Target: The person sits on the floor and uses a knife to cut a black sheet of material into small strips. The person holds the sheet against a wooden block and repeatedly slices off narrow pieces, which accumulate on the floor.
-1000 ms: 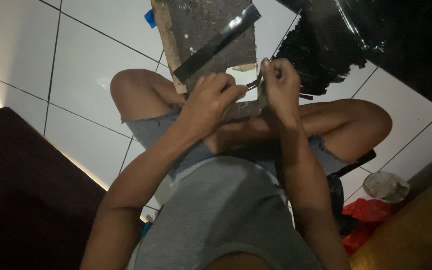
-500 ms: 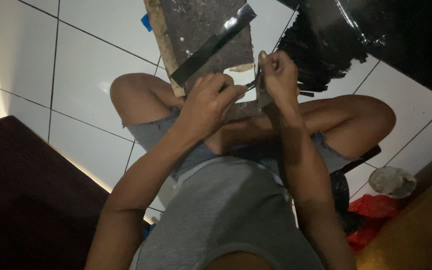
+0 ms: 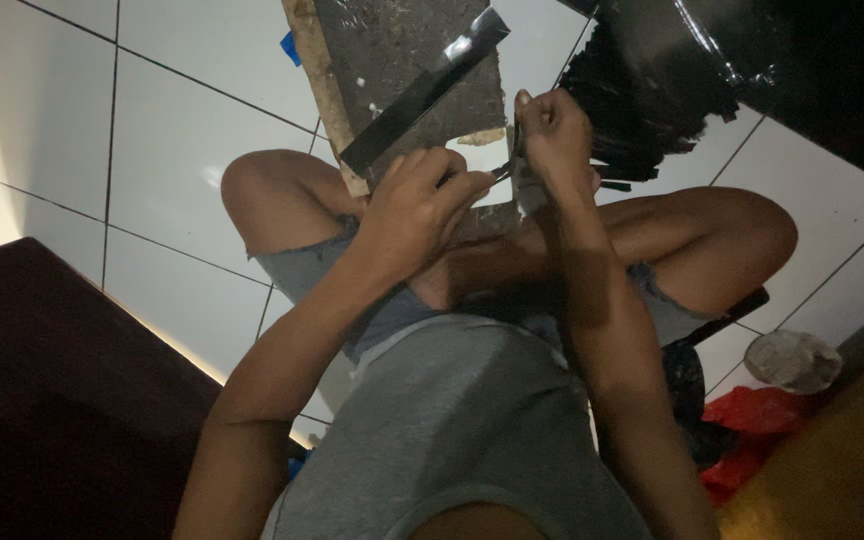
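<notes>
Both hands are mid-job: the left hand (image 3: 414, 208) pinches a small blade (image 3: 501, 172) against the grey strip (image 3: 526, 190) gripped by the right hand (image 3: 552, 135), cut unfinished, dark board (image 3: 407, 75) beyond

Left hand (image 3: 414, 205) and right hand (image 3: 552, 135) pinch a small dark piece (image 3: 504, 172) above a board (image 3: 412, 50).

A crumpled red bag (image 3: 752, 440) lies near right beside a pale round lid (image 3: 793, 360), with blue tape (image 3: 293, 48) far left on white tiles (image 3: 182, 150).
</notes>
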